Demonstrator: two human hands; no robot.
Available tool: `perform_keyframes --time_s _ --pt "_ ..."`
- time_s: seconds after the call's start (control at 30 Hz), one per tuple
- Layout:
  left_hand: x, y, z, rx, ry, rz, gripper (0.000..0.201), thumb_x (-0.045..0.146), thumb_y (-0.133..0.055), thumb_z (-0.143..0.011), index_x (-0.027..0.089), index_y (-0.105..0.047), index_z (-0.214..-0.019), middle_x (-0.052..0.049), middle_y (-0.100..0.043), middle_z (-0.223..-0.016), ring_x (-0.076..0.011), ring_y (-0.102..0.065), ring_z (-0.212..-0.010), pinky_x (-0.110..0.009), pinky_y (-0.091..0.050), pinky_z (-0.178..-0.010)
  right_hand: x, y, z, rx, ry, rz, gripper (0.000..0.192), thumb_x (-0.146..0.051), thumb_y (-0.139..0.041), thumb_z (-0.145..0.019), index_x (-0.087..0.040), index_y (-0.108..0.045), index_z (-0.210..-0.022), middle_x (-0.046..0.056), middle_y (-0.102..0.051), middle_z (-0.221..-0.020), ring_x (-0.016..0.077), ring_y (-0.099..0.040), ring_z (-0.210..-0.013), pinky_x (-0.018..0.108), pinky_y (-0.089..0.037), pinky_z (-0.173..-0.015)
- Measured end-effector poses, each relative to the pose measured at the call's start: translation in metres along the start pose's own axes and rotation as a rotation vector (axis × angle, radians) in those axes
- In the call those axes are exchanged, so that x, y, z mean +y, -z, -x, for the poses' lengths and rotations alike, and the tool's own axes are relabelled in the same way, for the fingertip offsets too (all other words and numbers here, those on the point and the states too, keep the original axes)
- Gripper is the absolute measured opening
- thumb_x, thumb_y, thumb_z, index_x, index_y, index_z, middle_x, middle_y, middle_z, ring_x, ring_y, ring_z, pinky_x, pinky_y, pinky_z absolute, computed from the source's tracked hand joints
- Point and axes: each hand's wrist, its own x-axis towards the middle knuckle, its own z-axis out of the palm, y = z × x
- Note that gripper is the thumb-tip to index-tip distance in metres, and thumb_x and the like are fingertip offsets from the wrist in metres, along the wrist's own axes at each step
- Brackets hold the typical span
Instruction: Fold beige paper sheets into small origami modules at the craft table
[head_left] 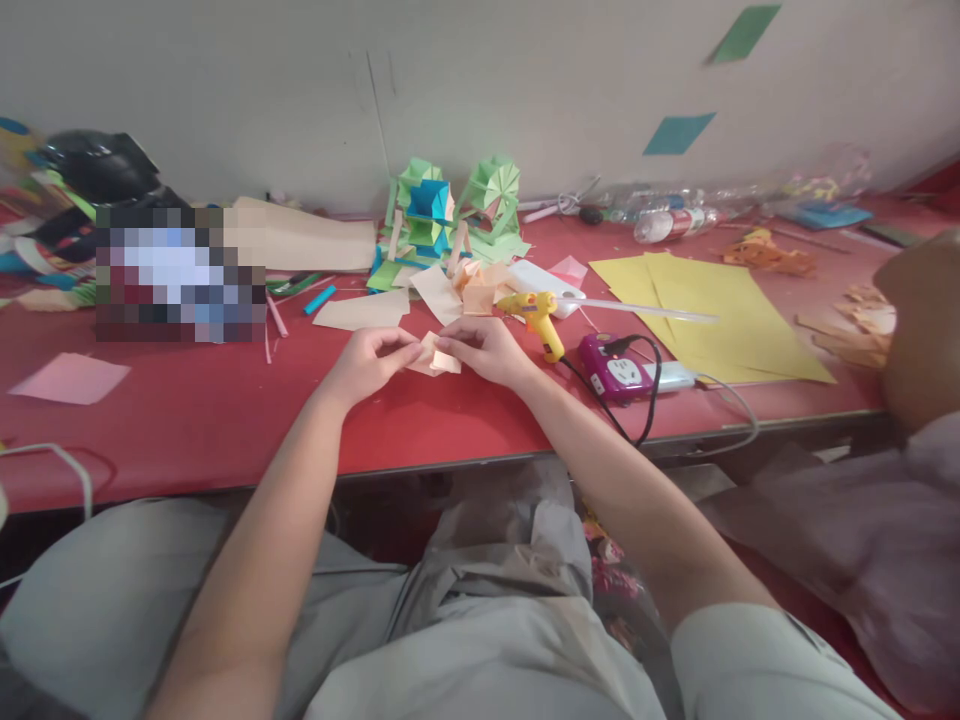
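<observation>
1. Left hand (369,358) and right hand (480,345): both are pinching a small folded peach paper piece (433,356) between fingertips, fingers curled closed on it, just above the red table (187,420), about midway along its near edge.
2. Step in hand (a judgement): a crease or tuck is being pressed into the paper piece; the next move is likely calling for a firm pinch along the fold while the other hand is steadying the opposite corner.
3. Yellow hot glue gun (536,312): lying just beyond the right hand, its cord running toward the purple power strip (619,372) near the table's front edge.
4. Green and blue folded paper models (450,210): standing toward the back edge; yellow paper sheets (712,310) lying to the right.
5. Hard to make out: the fold's exact shape (fingers are covering it); a blurred patch at left; another person's shoulder is cutting off the right edge.
</observation>
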Motion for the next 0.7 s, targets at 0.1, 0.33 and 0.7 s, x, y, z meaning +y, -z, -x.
perform_keyframes --time_s 0.1,0.33,0.7 --pt "0.001 0.0008 0.0002 -0.042 0.01 0.032 0.026 0.043 -0.071 -0.084 0.018 -0.075 -0.08 -0.005 -0.076 -0.084 -0.02 -0.068 -0.081 -0.031 -0.051 -0.077 0.0001 0.0004 0.0011 -0.008 -0.015 0.021 0.037 -0.052 -0.071 -0.084 -0.016 -0.075 -0.084 0.004 -0.072 -0.076 0.0136 -0.062 -0.066 0.025 -0.046 -0.058" --pt "-0.0057 0.0042 -0.0006 -0.049 -0.008 0.019 0.025 0.044 -0.074 -0.081 0.019 -0.077 -0.079 -0.004 -0.075 -0.078 -0.0187 -0.067 -0.074 -0.03 -0.05 -0.072 -0.0019 -0.0006 0.0016 -0.015 0.022 0.041 0.038 -0.052 -0.07 -0.084 -0.015 -0.076 -0.085 0.004 -0.071 -0.074 0.0117 -0.058 -0.062 0.024 -0.042 -0.055" --pt "-0.0045 0.0021 -0.0002 -0.123 0.01 0.017 0.032 0.048 -0.071 -0.083 0.018 -0.073 -0.073 -0.003 -0.069 -0.07 -0.0164 -0.062 -0.068 -0.028 -0.048 -0.068 -0.0078 -0.0016 0.0004 0.0 0.01 0.018 0.044 -0.057 -0.068 -0.085 -0.014 -0.073 -0.078 -0.002 -0.058 -0.059 0.0069 -0.043 -0.052 0.022 -0.029 -0.046"
